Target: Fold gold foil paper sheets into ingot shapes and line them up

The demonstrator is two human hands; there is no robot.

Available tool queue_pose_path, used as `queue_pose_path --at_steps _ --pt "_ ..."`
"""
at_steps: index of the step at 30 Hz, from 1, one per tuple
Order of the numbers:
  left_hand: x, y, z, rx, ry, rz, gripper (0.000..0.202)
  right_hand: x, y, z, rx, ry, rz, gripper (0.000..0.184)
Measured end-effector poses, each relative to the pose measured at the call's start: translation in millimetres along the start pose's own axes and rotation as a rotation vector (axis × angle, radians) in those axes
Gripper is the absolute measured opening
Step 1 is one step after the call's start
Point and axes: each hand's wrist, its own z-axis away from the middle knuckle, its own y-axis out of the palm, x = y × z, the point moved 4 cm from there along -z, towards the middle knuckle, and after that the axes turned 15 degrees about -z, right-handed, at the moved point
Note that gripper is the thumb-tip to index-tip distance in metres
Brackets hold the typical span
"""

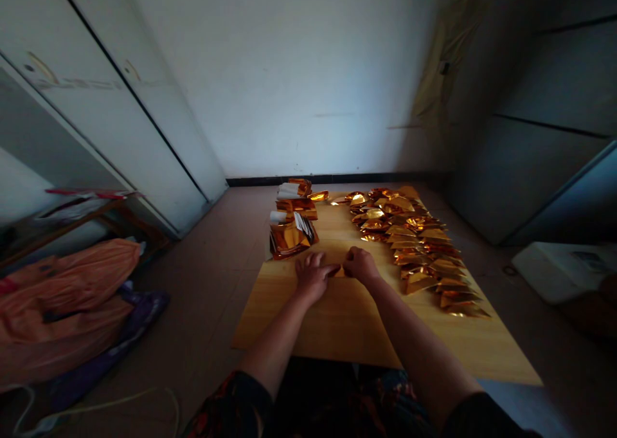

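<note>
My left hand (312, 277) lies on the table (332, 309), fingers spread and thumb reaching right over a piece of gold foil paper (338, 271). Just to its right, my right hand (361, 265) is closed, its fingers pinched at the paper's right side. The hands hide much of this piece. Beyond my left hand, stacks of gold foil sheets (289, 238) stand with pale edges and backs showing. Rows of folded gold foil pieces (414, 245) cover the table's right side, overlapping one another.
A pale wall (308, 91) rises behind the table. Grey cabinets stand at left (159, 103) and right (540, 116). Orange and purple bags (77, 290) lie at left above a pale cable (116, 399). A white box (554, 271) sits on the right.
</note>
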Motion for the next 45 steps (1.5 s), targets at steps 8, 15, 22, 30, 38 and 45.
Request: queue_pose_path --at_steps 8,15,22,30,38,45 --pt "2.2 -0.1 -6.1 0.093 0.030 -0.024 0.040 6.2 -3.4 -3.0 -0.010 0.090 0.163 0.021" --pt "-1.4 -3.2 -3.8 0.075 0.046 -0.035 0.047 -11.3 -11.3 1.8 0.036 0.013 0.103 0.019" --pt "-6.0 -3.9 -5.5 0.123 0.144 -0.065 0.060 -9.1 -10.5 20.7 0.120 -0.288 0.135 0.023" --pt "-4.9 -1.3 -6.4 0.137 0.138 -0.084 0.056 -1.4 -9.9 29.9 0.151 -0.350 0.265 0.024" --pt "-4.5 -2.5 -6.2 0.117 0.133 -0.026 0.052 -5.1 -18.1 42.1 0.191 -0.466 0.294 0.025" --pt "-5.5 -3.5 -6.1 0.098 0.127 -0.021 0.049 -13.7 -21.2 53.9 0.214 -0.506 0.319 0.027"
